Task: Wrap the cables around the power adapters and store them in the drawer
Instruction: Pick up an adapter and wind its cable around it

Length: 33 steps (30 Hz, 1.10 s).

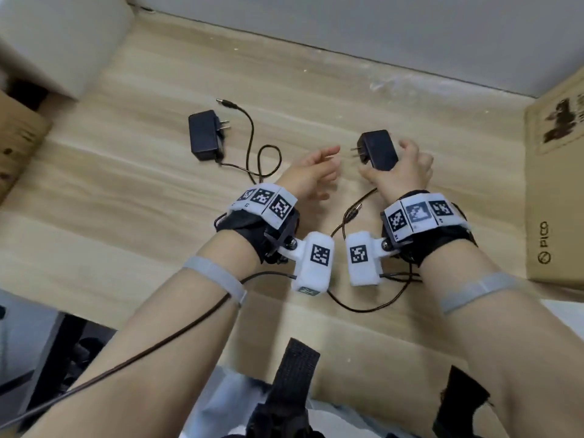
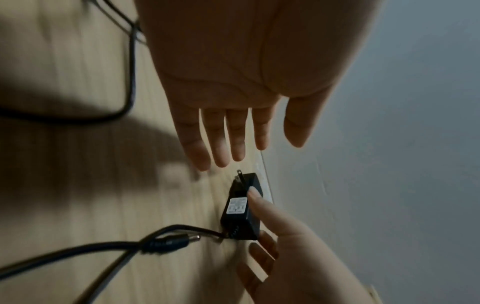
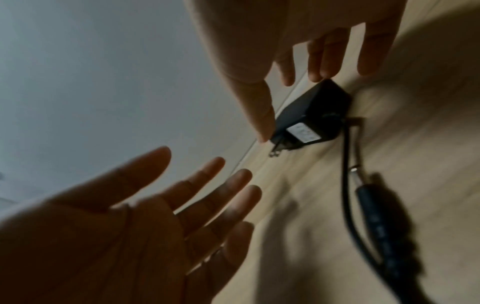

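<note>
Right hand point(image 1: 403, 172) grasping one black power adapter point(image 1: 378, 149) above the wooden tabletop point(image 1: 316, 99), left hand point(image 1: 311, 173) slack beside it.

Prongs of that held adapter point toward the left hand, whose fingers point(image 2: 228, 139) are spread and hold nothing; its cable point(image 1: 363, 298) trails down from the adapter and loops on the tabletop near the wrists. A second adapter point(image 1: 205, 135) lies flat well to the left of the held adapter, its own cable point(image 1: 252, 143) unwound. A cardboard box point(image 1: 556, 184) stands to the right of the held adapter.
</note>
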{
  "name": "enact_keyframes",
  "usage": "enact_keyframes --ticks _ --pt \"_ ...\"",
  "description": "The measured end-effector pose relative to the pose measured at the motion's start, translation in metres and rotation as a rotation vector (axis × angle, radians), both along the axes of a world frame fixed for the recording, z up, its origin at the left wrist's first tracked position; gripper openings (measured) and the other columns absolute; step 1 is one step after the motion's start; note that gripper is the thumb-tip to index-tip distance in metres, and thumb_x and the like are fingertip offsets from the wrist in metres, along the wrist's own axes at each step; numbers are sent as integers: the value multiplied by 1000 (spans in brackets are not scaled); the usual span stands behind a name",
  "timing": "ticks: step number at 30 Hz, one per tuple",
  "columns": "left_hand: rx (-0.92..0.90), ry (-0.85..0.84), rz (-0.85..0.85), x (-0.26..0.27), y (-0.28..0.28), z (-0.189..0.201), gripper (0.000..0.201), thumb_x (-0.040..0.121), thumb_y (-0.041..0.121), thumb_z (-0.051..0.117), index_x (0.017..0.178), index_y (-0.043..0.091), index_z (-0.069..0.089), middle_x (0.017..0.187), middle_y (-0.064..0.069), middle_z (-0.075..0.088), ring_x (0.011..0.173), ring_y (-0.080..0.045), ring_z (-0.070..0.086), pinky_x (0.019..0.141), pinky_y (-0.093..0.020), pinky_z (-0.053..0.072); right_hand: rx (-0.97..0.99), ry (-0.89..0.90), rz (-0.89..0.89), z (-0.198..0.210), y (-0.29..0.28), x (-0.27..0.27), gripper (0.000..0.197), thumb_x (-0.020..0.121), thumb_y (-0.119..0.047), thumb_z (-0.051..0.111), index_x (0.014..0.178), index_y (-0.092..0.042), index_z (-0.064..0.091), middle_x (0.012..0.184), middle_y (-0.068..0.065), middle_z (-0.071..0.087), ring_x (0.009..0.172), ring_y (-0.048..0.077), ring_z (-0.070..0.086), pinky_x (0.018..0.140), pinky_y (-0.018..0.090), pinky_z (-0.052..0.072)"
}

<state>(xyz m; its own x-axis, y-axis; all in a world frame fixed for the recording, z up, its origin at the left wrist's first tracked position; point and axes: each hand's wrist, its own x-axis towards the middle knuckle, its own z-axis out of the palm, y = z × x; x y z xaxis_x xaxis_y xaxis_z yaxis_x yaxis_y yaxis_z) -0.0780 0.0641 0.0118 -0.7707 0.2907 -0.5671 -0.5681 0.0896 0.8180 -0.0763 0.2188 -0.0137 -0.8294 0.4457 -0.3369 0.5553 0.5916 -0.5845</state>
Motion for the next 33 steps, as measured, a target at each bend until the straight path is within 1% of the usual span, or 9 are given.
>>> enact_keyframes --ticks 3,8,10,12,14,21,24,27,33 --pt "37 -104 37 -18 22 -11 45 97 19 44 140 18 33 122 -2 44 96 -16 49 71 -26 43 27 -106 42 -19 11 -9 72 68 -40 71 131 -18 42 130 13 36 124 32 35 106 37 31" --pt "90 -206 155 -28 35 -22 56 93 17 52 142 16 26 146 -3 34 88 -19 57 64 -33 50 -52 -63 197 -26 22 -14 57 70 -17 69 123 -18 49 118 10 40 113 30 46 100 34 38" --pt "96 -221 138 -27 29 -21 50 90 19 57 136 16 36 134 -3 49 80 -18 64 54 -25 53 -253 12 205 -22 22 -12 61 69 -3 71 125 -15 51 113 5 35 114 28 47 104 32 37" --pt "74 -208 57 -23 21 -14 32 89 24 58 118 14 51 99 -3 65 72 -13 64 49 -18 49 -418 97 230 -15 17 -6 65 65 8 73 124 -9 52 111 3 31 111 28 49 104 34 41" --pt "31 -162 -7 -17 12 -6 22 88 27 60 105 13 58 76 -1 66 66 -11 62 46 -17 44 -505 170 288 -4 8 1 66 64 14 71 123 -9 53 110 2 33 100 24 52 91 27 50" --pt "-86 -25 -36 12 -34 31 16 78 26 69 93 19 65 73 6 66 71 -8 63 53 -19 45 -513 309 444 53 -25 31 67 62 18 65 109 -29 56 111 2 40 87 18 53 76 22 52" --pt "-5 -22 -8 28 -52 42 26 71 27 73 92 15 64 72 2 65 68 -10 62 47 -16 44 -525 368 434 73 -35 47 65 63 18 63 107 -30 57 108 1 49 73 6 52 66 11 47" --pt "169 -65 93 45 -64 54 18 80 27 65 92 14 62 68 2 67 64 -8 65 44 -13 44 -641 453 314 87 -44 62 49 71 14 64 103 -24 60 93 -1 57 62 14 53 60 18 48" --pt "536 -164 305 77 -79 68 27 91 32 48 95 9 61 73 -2 69 67 -10 67 47 -13 49 -805 611 66 93 -71 91 28 88 4 52 106 -15 62 73 5 53 39 1 41 43 15 35"
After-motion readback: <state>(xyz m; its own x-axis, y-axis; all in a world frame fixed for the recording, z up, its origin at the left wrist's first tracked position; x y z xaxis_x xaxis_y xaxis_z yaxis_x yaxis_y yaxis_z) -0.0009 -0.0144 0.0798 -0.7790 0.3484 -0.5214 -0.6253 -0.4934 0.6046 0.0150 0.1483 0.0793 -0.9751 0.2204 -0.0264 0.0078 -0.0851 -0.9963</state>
